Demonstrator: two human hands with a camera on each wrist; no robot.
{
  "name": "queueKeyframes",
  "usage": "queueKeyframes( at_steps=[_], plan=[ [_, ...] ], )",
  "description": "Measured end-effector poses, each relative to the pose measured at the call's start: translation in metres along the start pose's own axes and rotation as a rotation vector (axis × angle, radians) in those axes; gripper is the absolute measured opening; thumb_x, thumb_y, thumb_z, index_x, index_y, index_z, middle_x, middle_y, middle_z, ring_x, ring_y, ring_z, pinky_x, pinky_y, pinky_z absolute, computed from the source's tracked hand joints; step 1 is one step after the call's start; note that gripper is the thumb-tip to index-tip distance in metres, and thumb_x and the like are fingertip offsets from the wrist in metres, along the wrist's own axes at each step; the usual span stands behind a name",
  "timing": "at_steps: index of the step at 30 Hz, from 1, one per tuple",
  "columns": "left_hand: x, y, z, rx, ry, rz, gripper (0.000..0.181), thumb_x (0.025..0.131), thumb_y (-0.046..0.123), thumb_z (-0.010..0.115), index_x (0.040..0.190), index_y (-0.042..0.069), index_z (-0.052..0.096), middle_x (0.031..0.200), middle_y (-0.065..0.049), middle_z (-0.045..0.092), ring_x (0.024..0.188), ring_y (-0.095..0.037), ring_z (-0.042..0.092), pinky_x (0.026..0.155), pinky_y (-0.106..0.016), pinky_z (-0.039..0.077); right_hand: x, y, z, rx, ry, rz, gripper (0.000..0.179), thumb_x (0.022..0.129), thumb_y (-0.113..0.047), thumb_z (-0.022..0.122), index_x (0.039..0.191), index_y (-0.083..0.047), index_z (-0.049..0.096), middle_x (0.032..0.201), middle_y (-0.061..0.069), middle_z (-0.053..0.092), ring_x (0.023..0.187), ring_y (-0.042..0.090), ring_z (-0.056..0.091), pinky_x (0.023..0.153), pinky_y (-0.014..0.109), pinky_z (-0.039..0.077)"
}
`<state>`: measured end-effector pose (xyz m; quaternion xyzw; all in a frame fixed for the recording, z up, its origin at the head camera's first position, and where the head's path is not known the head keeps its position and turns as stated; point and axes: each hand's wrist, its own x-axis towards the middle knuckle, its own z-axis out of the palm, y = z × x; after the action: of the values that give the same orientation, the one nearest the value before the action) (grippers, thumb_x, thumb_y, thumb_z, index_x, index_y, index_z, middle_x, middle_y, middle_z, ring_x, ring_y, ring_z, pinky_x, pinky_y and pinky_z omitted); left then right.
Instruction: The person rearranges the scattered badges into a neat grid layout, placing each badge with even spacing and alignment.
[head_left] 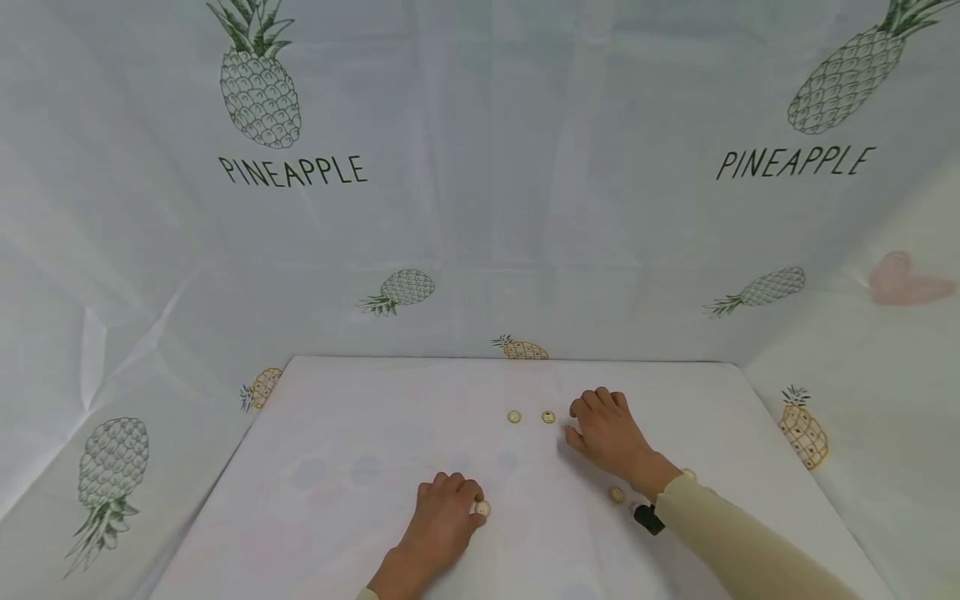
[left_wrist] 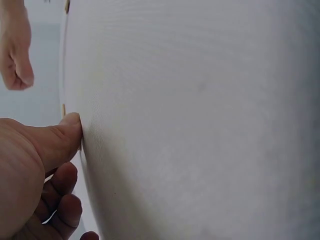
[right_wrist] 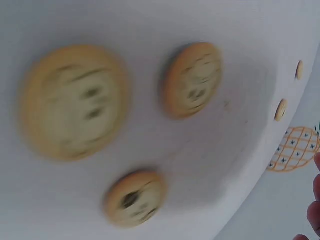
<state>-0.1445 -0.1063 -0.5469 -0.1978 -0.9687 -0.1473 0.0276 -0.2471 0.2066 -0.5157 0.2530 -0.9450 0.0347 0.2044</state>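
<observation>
Small round pale discs with brownish rims and drawn face-like marks lie on the white tabletop. My left hand pinches one disc at the front middle of the table, thumb on its near side. In the left wrist view the thumb comes down at the surface and largely hides that disc. My right hand hovers over the back right, fingers loosely bent, nothing visible in them. Just left of its fingertips is a disc, with another disc further left.
Under the right forearm are more discs, one gold-toned disc and a partly covered disc. The right wrist view shows three near discs, blurred, one a large disc. A pineapple-print sheet hangs behind the table and at its sides.
</observation>
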Motion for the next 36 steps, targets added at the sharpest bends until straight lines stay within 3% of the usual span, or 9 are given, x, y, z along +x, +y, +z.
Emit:
queueKeyframes(
  at_steps=[7, 14, 21, 26, 36],
  plan=[
    [0.0, 0.001, 0.001, 0.044, 0.018, 0.044, 0.021, 0.092, 0.034, 0.081, 0.103, 0.022, 0.068, 0.098, 0.008, 0.061, 0.089, -0.014, 0.049, 0.077, -0.038, 0.04, -0.037, 0.023, -0.009, -0.031, 0.054, 0.017, 0.021, 0.092, -0.025, 0.073, 0.099, -0.006, 0.066, 0.095, 0.006, 0.061, 0.095, 0.03, 0.053, 0.089, 0.053, 0.042],
    [-0.003, 0.003, -0.001, 0.136, 0.05, 0.072, 0.024, 0.091, 0.033, 0.082, 0.101, 0.019, 0.065, 0.094, 0.004, 0.058, 0.087, -0.016, 0.047, 0.078, -0.04, 0.04, -0.066, 0.036, -0.015, -0.037, 0.133, -0.038, 0.019, 0.088, -0.024, 0.068, 0.095, -0.006, 0.064, 0.09, 0.006, 0.06, 0.089, 0.03, 0.053, 0.084, 0.053, 0.043],
    [-0.005, 0.003, -0.004, 0.135, 0.061, 0.094, 0.026, 0.09, 0.032, 0.082, 0.101, 0.019, 0.063, 0.092, 0.006, 0.055, 0.084, -0.013, 0.042, 0.077, -0.037, 0.035, -0.091, 0.03, -0.022, -0.028, 0.082, -0.067, 0.025, 0.082, -0.023, 0.083, 0.095, -0.013, 0.064, 0.094, -0.001, 0.06, 0.091, 0.022, 0.052, 0.084, 0.05, 0.043],
    [-0.005, 0.004, -0.005, 0.102, 0.042, 0.089, 0.025, 0.09, 0.031, 0.082, 0.101, 0.021, 0.063, 0.092, 0.008, 0.055, 0.085, -0.012, 0.041, 0.078, -0.038, 0.036, -0.101, 0.023, -0.017, -0.047, 0.068, -0.118, 0.027, 0.085, -0.033, 0.083, 0.09, -0.017, 0.061, 0.093, -0.004, 0.057, 0.089, 0.018, 0.049, 0.082, 0.046, 0.042],
    [-0.005, 0.007, -0.004, 0.086, 0.029, 0.075, 0.024, 0.09, 0.031, 0.082, 0.103, 0.021, 0.064, 0.095, 0.007, 0.057, 0.085, -0.013, 0.043, 0.078, -0.039, 0.04, -0.107, 0.015, -0.009, -0.079, 0.05, -0.111, 0.03, 0.084, -0.038, 0.085, 0.083, -0.021, 0.06, 0.086, -0.007, 0.056, 0.084, 0.016, 0.047, 0.082, 0.045, 0.044]
  ],
)
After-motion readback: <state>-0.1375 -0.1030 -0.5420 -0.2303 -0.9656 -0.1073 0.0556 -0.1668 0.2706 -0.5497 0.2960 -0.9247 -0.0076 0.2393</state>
